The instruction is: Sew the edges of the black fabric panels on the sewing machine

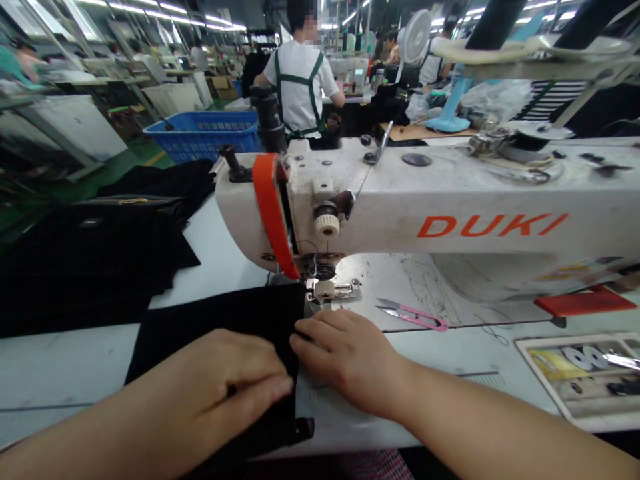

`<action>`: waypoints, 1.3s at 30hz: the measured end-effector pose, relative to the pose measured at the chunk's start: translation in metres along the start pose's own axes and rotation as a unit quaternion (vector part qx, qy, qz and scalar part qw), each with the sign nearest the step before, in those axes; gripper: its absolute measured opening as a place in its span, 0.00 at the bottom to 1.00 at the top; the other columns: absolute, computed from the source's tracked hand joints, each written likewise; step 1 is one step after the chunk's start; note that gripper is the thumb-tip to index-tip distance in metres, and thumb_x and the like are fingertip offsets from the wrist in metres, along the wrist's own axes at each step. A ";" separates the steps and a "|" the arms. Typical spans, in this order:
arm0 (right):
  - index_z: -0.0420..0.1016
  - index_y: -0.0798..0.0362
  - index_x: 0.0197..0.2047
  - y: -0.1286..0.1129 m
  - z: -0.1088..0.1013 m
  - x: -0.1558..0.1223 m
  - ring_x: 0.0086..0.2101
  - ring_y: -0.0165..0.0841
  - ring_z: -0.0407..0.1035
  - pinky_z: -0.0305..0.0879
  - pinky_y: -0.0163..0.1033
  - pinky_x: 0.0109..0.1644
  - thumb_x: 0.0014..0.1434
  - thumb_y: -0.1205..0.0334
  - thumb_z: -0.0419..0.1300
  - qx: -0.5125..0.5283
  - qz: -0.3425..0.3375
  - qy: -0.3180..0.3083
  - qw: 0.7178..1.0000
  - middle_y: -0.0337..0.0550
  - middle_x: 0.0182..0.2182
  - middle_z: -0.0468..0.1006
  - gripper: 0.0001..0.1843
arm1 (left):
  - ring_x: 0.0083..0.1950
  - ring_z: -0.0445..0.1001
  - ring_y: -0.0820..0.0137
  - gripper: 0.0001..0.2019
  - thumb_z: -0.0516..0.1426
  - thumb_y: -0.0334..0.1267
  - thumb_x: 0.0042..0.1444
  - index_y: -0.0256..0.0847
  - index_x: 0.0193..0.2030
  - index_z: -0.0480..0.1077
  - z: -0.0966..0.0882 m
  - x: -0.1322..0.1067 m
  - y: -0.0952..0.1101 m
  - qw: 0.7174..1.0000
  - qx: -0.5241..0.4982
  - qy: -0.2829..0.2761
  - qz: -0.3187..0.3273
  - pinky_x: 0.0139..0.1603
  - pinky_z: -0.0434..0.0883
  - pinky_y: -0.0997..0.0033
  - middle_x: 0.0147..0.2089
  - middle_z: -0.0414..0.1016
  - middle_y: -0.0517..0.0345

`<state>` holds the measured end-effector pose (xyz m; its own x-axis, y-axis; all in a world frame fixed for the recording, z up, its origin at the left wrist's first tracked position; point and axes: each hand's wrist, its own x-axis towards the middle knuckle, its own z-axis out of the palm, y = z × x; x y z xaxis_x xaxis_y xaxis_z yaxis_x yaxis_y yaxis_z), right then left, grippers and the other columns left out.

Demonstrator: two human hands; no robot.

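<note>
We've got both hands working over the white table [65,363] of the DUKI sewing machine [400,200], and look at that black cloth panel [215,333]: its long axis runs from the presser foot [325,289] back towards us, with its top corner just beside the foot. The right hand [345,357] is the nearer one to the foot, lying open with its fingers on the panel's right edge, no clench there. The left hand [220,380] sits on top of the cloth, fingers bent, and we can't tell whether it's pinching or just pressing. Pink-handled thread snips [413,317] lie to the right, apart from the cloth. Over on the left there's a heap of black cloth [95,247], and beyond it a blue plastic crate [200,133], its contents hidden by its walls. At far right, a flat tray [575,413] holds white reels and a steel blade.
</note>
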<state>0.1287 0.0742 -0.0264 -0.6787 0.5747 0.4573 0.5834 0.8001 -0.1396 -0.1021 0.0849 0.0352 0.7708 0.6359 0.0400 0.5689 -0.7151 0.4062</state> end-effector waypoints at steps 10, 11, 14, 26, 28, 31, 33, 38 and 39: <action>0.78 0.56 0.42 0.001 -0.003 -0.005 0.44 0.37 0.73 0.72 0.43 0.45 0.70 0.68 0.53 0.015 -0.020 0.007 1.000 0.47 0.42 0.81 0.11 | 0.70 0.63 0.60 0.19 0.47 0.29 0.69 0.30 0.65 0.63 0.056 0.014 -0.034 0.971 0.203 0.096 0.079 0.71 0.64 0.54 0.65 0.70 0.46; 0.78 0.56 0.42 0.001 -0.003 -0.006 0.44 0.37 0.73 0.72 0.43 0.45 0.70 0.68 0.53 0.017 -0.016 0.006 1.000 0.47 0.42 0.81 0.11 | 0.70 0.63 0.60 0.19 0.48 0.29 0.69 0.30 0.64 0.64 0.055 0.015 -0.033 0.972 0.199 0.098 0.081 0.70 0.65 0.54 0.64 0.70 0.46; 0.78 0.57 0.44 0.003 -0.001 -0.006 0.45 0.38 0.73 0.73 0.44 0.46 0.69 0.69 0.54 0.027 -0.003 0.006 1.000 0.48 0.44 0.81 0.10 | 0.70 0.62 0.59 0.18 0.48 0.30 0.69 0.30 0.63 0.65 0.050 0.022 -0.038 0.975 0.182 0.097 0.083 0.71 0.64 0.53 0.64 0.70 0.45; 0.77 0.53 0.35 -0.037 -0.033 -0.015 0.37 0.37 0.71 0.69 0.41 0.40 0.63 0.63 0.63 0.187 0.259 -0.049 0.946 0.42 0.34 0.77 0.04 | 0.69 0.65 0.55 0.28 0.52 0.49 0.69 0.38 0.70 0.59 0.028 -0.016 -0.012 0.985 0.152 0.038 0.071 0.63 0.74 0.52 0.71 0.63 0.47; 0.75 0.52 0.33 -0.055 -0.033 -0.024 0.33 0.35 0.70 0.66 0.40 0.36 0.60 0.64 0.66 0.196 0.288 -0.048 0.936 0.40 0.32 0.76 0.05 | 0.68 0.67 0.57 0.29 0.55 0.50 0.67 0.36 0.70 0.61 0.034 -0.035 0.004 0.980 0.159 0.062 0.106 0.64 0.73 0.59 0.69 0.65 0.47; 0.72 0.52 0.30 -0.072 -0.023 -0.034 0.30 0.35 0.68 0.63 0.40 0.35 0.59 0.69 0.65 0.161 0.306 -0.022 0.938 0.38 0.28 0.74 0.07 | 0.69 0.66 0.58 0.28 0.57 0.45 0.67 0.33 0.69 0.61 0.049 -0.052 0.014 0.972 0.190 0.062 0.120 0.69 0.68 0.62 0.69 0.66 0.47; 0.72 0.52 0.30 -0.078 -0.016 -0.037 0.30 0.36 0.68 0.61 0.41 0.36 0.60 0.70 0.64 0.148 0.319 -0.009 0.936 0.38 0.28 0.74 0.08 | 0.70 0.64 0.58 0.26 0.56 0.41 0.68 0.37 0.70 0.60 0.057 -0.057 0.014 0.971 0.205 0.038 0.113 0.71 0.65 0.59 0.71 0.62 0.49; 0.72 0.52 0.30 -0.081 -0.012 -0.036 0.30 0.36 0.67 0.59 0.42 0.36 0.63 0.71 0.60 0.132 0.318 0.023 0.939 0.39 0.27 0.75 0.10 | 0.72 0.60 0.56 0.25 0.56 0.34 0.67 0.38 0.70 0.61 0.064 -0.058 0.011 0.970 0.220 0.008 0.107 0.72 0.64 0.54 0.73 0.59 0.51; 0.72 0.53 0.30 -0.080 -0.012 -0.036 0.30 0.36 0.67 0.59 0.41 0.36 0.64 0.71 0.59 0.130 0.314 0.027 0.940 0.39 0.27 0.75 0.10 | 0.72 0.60 0.55 0.25 0.56 0.33 0.67 0.39 0.70 0.61 0.065 -0.058 0.011 0.970 0.219 0.006 0.106 0.71 0.65 0.53 0.73 0.59 0.51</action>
<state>0.1117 -0.0130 -0.0208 -0.2085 0.9441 0.2552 0.7279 0.3241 -0.6042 -0.1218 0.0212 -0.0216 0.8818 0.4625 0.0920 0.4673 -0.8833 -0.0384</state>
